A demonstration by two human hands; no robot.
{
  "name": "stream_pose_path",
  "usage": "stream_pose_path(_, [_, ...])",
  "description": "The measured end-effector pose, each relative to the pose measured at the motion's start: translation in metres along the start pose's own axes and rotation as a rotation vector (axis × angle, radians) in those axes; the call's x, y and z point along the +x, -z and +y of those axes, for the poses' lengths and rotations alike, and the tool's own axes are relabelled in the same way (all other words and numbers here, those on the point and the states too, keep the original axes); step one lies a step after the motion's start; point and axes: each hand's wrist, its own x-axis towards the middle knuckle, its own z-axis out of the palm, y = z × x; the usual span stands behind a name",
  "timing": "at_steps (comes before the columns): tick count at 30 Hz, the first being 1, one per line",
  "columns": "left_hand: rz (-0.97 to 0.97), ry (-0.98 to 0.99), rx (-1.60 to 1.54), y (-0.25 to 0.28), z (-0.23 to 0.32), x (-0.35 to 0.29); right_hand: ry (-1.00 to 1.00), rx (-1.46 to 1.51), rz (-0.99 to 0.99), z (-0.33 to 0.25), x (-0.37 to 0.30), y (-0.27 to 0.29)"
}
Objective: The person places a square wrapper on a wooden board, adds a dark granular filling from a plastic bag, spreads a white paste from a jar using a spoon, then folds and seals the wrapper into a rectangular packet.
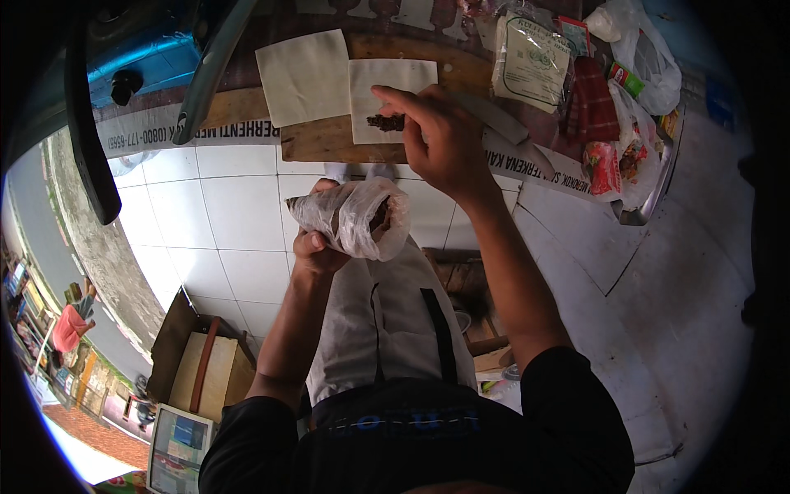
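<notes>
My left hand (321, 251) is wrapped round a clear plastic bag (350, 216), its open mouth turned to the right. Dark brown filling (380, 216) shows inside that mouth. Over the wooden board (329, 148), my right hand (440, 136) hangs with index finger and thumb apart, nothing seen between them. Under it, a small heap of dark brown filling (384, 123) lies on a thin, pale square wrapper (395, 74). A second square wrapper (303, 76) rests beside it to the left, slightly turned. My other right fingers are partly hidden behind the hand.
At the far right lie a clear pack of square wrappers (533, 64), a dark red cloth (591, 103) and a plastic bag with red packaging (629, 156). A blue appliance (148, 70) stands far left. Below are white floor tiles (234, 202). A person (72, 325) is outside.
</notes>
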Motion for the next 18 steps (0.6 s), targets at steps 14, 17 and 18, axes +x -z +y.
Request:
stream_pose_path(14, [0.019, -0.032, 0.045, 0.0, -0.001, 0.006, 0.014, 0.147, 0.035, -0.018, 0.004, 0.004])
stream_pose_path(17, [0.085, -0.087, 0.106, -0.005, -0.002, 0.018, -0.021, 0.292, 0.06, -0.035, 0.003, 0.025])
stream_pose_path(18, [0.076, -0.085, 0.102, -0.006, -0.001, 0.024, -0.035, 0.349, 0.059, -0.042, 0.003, 0.034])
